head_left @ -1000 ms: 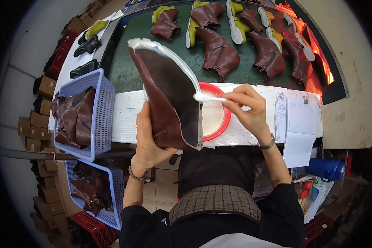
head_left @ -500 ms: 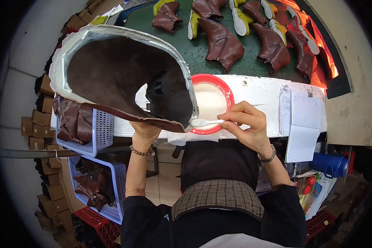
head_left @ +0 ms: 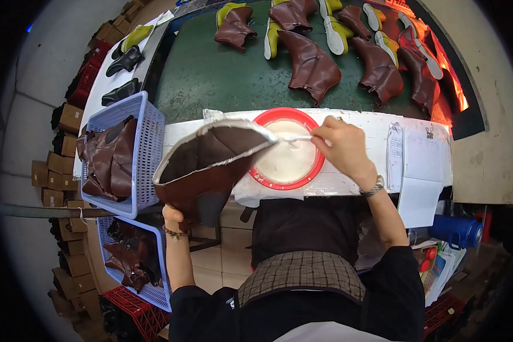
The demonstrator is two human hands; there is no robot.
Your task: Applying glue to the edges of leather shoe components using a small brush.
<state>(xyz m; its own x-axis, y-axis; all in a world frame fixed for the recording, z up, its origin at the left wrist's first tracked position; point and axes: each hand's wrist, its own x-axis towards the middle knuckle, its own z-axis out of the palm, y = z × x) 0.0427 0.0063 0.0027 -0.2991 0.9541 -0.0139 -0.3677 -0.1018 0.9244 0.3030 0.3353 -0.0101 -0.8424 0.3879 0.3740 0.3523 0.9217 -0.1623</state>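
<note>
My left hand (head_left: 172, 216) grips a brown leather boot upper (head_left: 211, 185) from below; most of its fingers are hidden behind the leather. The upper's open edge carries a white, wet-looking band and faces up. Between thumb and fingers, my right hand (head_left: 345, 149) pinches a small white brush (head_left: 302, 138). The brush head meets or lies very near the right tip of the upper's edge. Beneath it stands a red bowl (head_left: 319, 162) holding a creamy white liquid (head_left: 279, 165).
Brown boots with yellow-green linings (head_left: 310, 65) lie on a green conveyor belt (head_left: 194, 80), an orange glow at its right end. A blue-purple basket (head_left: 135, 194) of leather uppers stands left, another below it. Papers (head_left: 419, 157) and a blue flask (head_left: 455, 229) are right.
The boot upper has moved down, away from my view, and tilted, uncovering the basket and belt at left. My right hand and brush have shifted up, over the bowl.
</note>
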